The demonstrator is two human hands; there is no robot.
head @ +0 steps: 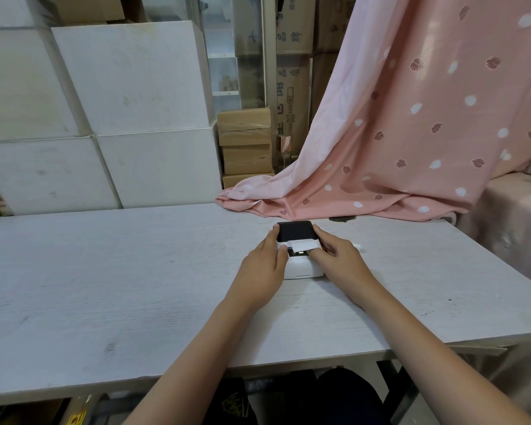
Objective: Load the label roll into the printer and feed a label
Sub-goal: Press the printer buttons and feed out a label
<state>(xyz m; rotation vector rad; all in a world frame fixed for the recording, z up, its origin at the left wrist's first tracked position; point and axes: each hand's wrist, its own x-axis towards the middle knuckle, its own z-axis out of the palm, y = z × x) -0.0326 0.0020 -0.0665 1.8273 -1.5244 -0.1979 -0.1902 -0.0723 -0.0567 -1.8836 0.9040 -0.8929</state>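
A small white label printer [304,266] with a black lid [295,230] stands on the pale table [105,271], right of centre. A white label strip [302,245] sticks out from under the lid, above a lit indicator on the dark front panel. My left hand [262,268] rests against the printer's left side, fingers reaching up to the lid's corner. My right hand [339,259] grips the printer's right side, thumb near the label's edge. The roll itself is hidden inside.
A pink patterned cloth [411,133] drapes onto the table's far right edge just behind the printer. Large white boxes [129,118] and brown cartons [246,142] stack behind the table. The table's front edge runs close to my body.
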